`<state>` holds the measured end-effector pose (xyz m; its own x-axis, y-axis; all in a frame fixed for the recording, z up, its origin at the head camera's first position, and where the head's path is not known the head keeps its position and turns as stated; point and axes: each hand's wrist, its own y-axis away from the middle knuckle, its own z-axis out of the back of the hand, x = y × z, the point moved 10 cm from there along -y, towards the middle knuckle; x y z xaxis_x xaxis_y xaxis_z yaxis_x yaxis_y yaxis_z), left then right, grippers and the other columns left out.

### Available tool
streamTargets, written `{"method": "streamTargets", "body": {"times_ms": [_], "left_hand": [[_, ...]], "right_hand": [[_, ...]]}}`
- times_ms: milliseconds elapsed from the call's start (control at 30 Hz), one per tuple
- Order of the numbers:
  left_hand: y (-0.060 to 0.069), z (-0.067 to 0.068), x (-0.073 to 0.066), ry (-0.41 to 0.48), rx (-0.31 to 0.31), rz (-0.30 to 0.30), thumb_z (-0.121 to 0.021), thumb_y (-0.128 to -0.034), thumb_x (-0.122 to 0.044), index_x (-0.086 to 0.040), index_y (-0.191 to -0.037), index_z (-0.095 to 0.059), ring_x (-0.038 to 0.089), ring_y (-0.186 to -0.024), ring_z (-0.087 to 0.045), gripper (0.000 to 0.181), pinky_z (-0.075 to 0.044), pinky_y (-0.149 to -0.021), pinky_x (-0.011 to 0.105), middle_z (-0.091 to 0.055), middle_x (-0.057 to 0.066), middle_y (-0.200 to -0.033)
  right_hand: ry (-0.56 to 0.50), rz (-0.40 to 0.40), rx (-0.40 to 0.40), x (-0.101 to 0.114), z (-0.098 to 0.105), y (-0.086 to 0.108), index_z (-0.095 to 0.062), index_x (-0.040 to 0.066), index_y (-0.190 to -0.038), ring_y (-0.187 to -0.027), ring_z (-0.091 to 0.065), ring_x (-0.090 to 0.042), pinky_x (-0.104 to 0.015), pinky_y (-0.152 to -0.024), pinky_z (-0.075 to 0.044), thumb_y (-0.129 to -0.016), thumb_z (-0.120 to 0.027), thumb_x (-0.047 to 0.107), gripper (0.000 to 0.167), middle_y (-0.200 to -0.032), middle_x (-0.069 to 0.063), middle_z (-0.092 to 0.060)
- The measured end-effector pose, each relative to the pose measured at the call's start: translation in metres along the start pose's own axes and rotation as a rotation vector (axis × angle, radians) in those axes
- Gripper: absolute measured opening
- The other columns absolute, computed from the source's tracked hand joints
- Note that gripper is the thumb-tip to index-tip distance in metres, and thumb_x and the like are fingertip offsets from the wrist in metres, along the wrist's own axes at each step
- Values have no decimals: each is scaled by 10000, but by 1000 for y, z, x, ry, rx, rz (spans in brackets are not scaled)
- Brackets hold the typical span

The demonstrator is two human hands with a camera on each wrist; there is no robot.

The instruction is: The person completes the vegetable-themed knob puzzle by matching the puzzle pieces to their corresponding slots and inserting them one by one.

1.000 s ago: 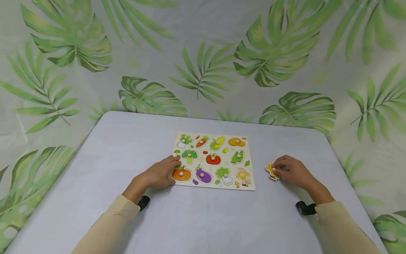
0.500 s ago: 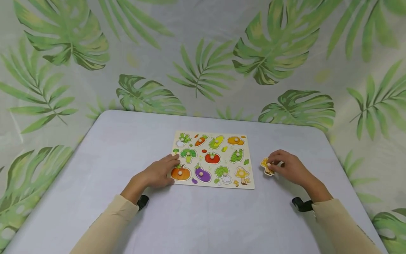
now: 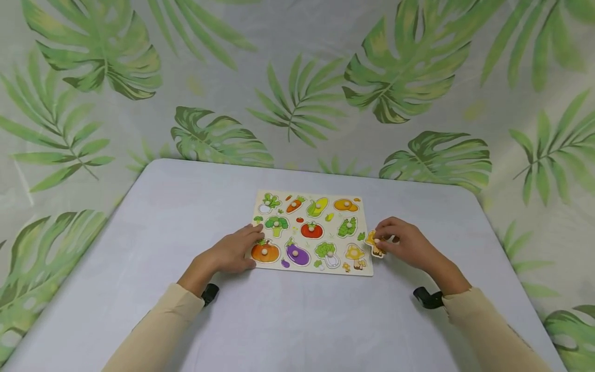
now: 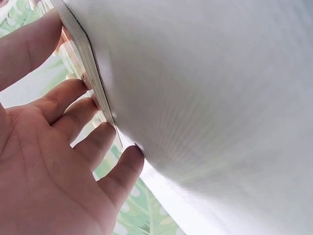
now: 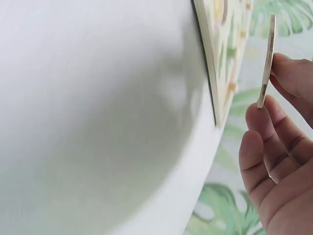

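Observation:
A wooden vegetable peg puzzle board [image 3: 360, 216] lies flat on the table, its other vegetable pieces seated with their knobs up. My left hand [image 3: 230, 252] rests at its left edge; in the left wrist view the thumb and fingertips touch the board's side [image 4: 90, 56]. Just off the right edge, my right hand [image 3: 411, 247] pinches a yellow mushroom puzzle piece [image 3: 371, 239] by its knob. The right wrist view shows this piece [image 5: 267, 61] edge-on, raised above the table and apart from the board [image 5: 211, 68]. A mushroom-shaped slot [image 3: 355, 252] shows at the board's lower right corner.
A white cloth covers the table [image 3: 307, 320]. Behind it hangs a leaf-printed curtain [image 3: 297, 93]. Dark wrist cameras sit at the left wrist [image 3: 210, 293] and the right wrist [image 3: 427, 298].
My right hand has moved left with the mushroom piece, from the table's right side to the board's right edge. The left hand stays at the board's left edge.

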<state>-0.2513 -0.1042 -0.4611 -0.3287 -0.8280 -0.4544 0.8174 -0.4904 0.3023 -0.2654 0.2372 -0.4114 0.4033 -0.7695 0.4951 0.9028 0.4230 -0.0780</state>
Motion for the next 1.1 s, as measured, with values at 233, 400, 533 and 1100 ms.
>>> {"method": "streamTargets", "body": {"times_ms": [233,400,533,1100], "left_hand": [[0,0,-2,0,3,-3,-681,-883,-174,-70,-1503,-413,334,-1552,-181,683,-224,-1240,556,-242,95,-1660],[0,0,-1,-3,5,0,-682,-885,-175,-70,-1506,-408,331,-1552,-180,687,-221,-1242,552,-242,93,-1660],[-1,-1,0,-6,5,2,-686,-885,-176,-68,-1506,-408,333,-1552,-180,689,-221,-1241,553,-243,95,-1660],[-2,-2,1,-3,5,5,-689,-882,-173,-72,-1504,-411,332,-1552,-180,688,-222,-1240,556,-246,93,-1659]], "right_hand": [[-40,52,37,21,-17,-9,-755,139,-969,-999,-618,-211,-380,-790,-558,-876,-736,88,109,-1114,-47,-649],[-68,76,49,27,-24,-11,-755,141,-952,-988,-623,-209,-385,-802,-554,-869,-740,79,104,-1101,-42,-652],[-76,63,78,26,-32,-12,-753,162,-947,-1000,-617,-183,-383,-824,-550,-879,-733,89,102,-1106,-14,-644],[-44,80,106,27,-48,-8,-763,160,-965,-1001,-617,-160,-349,-843,-543,-877,-744,135,93,-1103,3,-652]]}}
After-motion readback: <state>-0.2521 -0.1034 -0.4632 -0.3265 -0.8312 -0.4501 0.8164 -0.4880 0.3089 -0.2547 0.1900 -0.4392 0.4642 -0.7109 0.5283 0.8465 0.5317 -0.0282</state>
